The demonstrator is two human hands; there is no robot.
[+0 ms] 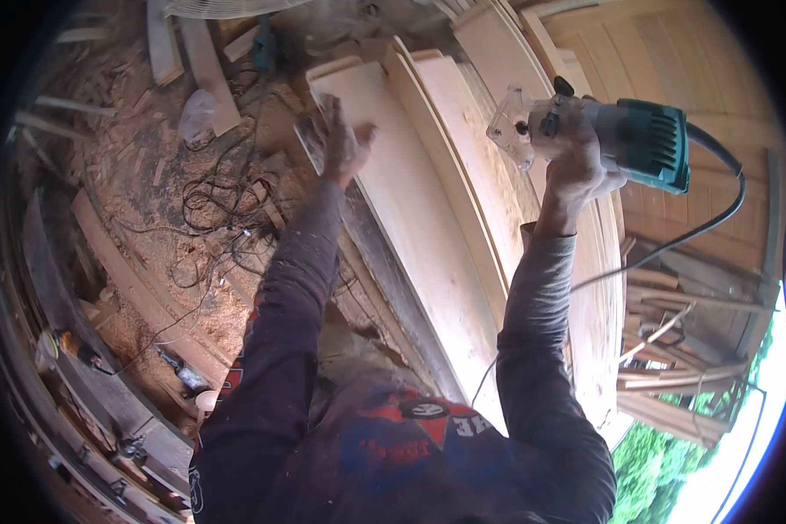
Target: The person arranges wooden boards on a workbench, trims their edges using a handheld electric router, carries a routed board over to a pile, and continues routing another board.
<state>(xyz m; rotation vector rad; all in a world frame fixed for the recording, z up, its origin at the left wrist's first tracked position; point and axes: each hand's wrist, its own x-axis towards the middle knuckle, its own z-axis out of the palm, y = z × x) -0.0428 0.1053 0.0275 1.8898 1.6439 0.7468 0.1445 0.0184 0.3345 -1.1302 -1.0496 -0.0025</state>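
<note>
My right hand [575, 170] is wrapped round a trim router [655, 147] with a teal motor housing and a clear plastic base. The router is held up on its side above the boards, its base facing left and its black cord trailing down to the right. My left hand [348, 148] has its fingers spread at the left edge of a long pale wooden board [410, 196]. Whether the palm presses on the board I cannot tell. A thin upright strip [450, 175] of wood runs lengthwise along the right side of this board.
More pale planks [498, 52] lie to the right, beside a wooden panel wall [672, 52]. Tangled cables [214, 196] and wood shavings cover the floor at left. A clear plastic bag [198, 116] and a power tool [77, 351] lie there too. Scrap timber [672, 380] is stacked at right.
</note>
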